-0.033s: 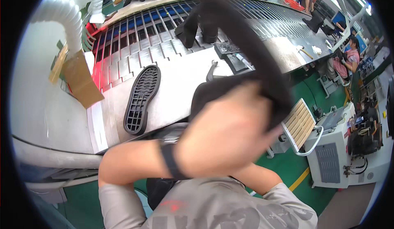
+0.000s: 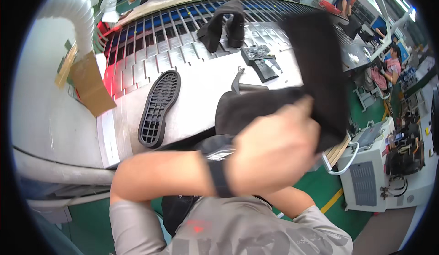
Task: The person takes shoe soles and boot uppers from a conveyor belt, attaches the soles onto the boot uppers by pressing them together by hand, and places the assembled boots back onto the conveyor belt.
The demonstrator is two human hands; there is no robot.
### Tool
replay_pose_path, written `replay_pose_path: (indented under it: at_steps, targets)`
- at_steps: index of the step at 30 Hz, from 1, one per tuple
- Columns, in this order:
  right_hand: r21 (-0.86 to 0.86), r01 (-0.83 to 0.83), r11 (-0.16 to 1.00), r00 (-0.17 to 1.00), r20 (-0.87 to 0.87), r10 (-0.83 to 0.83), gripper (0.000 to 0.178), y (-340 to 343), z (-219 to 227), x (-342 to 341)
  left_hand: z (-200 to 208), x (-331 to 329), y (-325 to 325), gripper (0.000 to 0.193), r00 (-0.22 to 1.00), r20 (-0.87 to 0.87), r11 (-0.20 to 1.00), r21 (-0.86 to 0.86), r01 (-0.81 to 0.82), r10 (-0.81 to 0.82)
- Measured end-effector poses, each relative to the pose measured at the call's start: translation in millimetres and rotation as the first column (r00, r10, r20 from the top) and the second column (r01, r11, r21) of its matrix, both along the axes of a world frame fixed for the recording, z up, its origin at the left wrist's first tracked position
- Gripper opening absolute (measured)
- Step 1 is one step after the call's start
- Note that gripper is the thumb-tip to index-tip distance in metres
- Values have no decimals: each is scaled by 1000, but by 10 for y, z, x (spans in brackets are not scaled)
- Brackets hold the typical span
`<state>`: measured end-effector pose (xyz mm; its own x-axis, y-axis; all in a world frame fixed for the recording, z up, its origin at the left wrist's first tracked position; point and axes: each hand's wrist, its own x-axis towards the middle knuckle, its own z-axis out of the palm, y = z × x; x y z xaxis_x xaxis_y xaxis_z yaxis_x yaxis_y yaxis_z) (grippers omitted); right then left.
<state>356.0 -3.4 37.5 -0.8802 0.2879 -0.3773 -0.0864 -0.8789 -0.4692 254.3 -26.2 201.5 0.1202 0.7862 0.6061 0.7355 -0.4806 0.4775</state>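
A tall black boot [image 2: 320, 63] is held over the front of the bench, its shaft standing up at the right and its foot part pointing left. My left hand [image 2: 279, 150], blurred, is closed against it near the ankle, with a dark band on the wrist. My right forearm [image 2: 290, 202] comes up behind; my right hand is hidden by the left hand and the boot. Left of the boot a black shoe sole [image 2: 159, 108] lies with its gridded side up. A hammer [image 2: 238, 80] rests just beyond the boot, its handle partly covered.
Farther back stands another black boot [image 2: 215, 31], bent over, on a metal slatted conveyor [image 2: 151, 56]. Near it are dark blocks [image 2: 263, 63] with a white marker-like stick. Brown cardboard [image 2: 91, 83] and a white hose [image 2: 73, 15] are at left. Other people work beyond and at right.
The boot's shaft has swung from leaning far back and left to standing more upright at the right. My left hand has shifted right with it.
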Motion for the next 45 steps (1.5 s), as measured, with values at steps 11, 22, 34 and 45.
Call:
replay_pose_path:
  at_steps: [11, 22, 34, 45]
  targets:
    - [46, 78, 996, 996, 31, -80, 56, 658, -542, 564, -1356, -2475, 472, 63, 722, -266, 714, -147, -685, 638]
    - [316, 28, 948, 989, 130, -73, 48, 836, -1235, 599, -1252, -3149, -41, 36, 628, 377, 686, -629, -366, 681]
    - [303, -48, 952, 942, 331, -58, 57, 804, -915, 508, -1722, -1752, -886, 43, 265, 896, 934, -348, -84, 357]
    - [-249, 158, 956, 974, 197, -109, 70, 371, -804, 406, -2178, -1513, -873, 89, 88, 996, 986, -38, 160, 24]
